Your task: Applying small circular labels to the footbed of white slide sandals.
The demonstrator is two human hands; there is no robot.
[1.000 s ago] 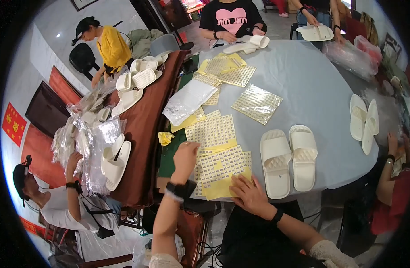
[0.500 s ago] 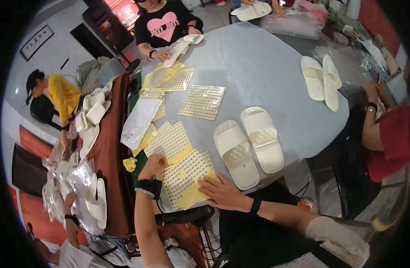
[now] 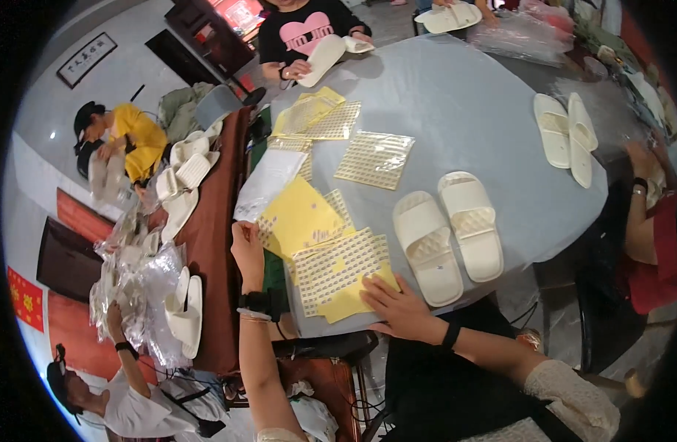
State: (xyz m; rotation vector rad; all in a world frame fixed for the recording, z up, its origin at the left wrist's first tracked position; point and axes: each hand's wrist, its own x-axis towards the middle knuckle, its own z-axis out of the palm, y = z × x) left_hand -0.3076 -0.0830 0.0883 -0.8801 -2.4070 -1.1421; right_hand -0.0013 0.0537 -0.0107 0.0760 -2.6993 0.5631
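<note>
"Hands?"

"Your left hand: thumb and fingertips pinching the left corner of a yellow sheet, mostly bare, lying across other sheets. Your right hand: clasping nothing, fingers spread on the near end of the label sheets, at the near-left edge of the grey table."

"Containers?"

"Clear bags: several, heaped on the brown table to your left; pale slippers show inside. Clear packet: one, flat, beyond your sheets; printed sheets within. White packet: one; you cannot see its contents."

"Writing?"

"Label sheets: small dark characters in rows, yellow gaps between. Framed sign: dark characters, far left of you. Slipper pair: white, right of your sheets; one insole bears a small mark."
</note>
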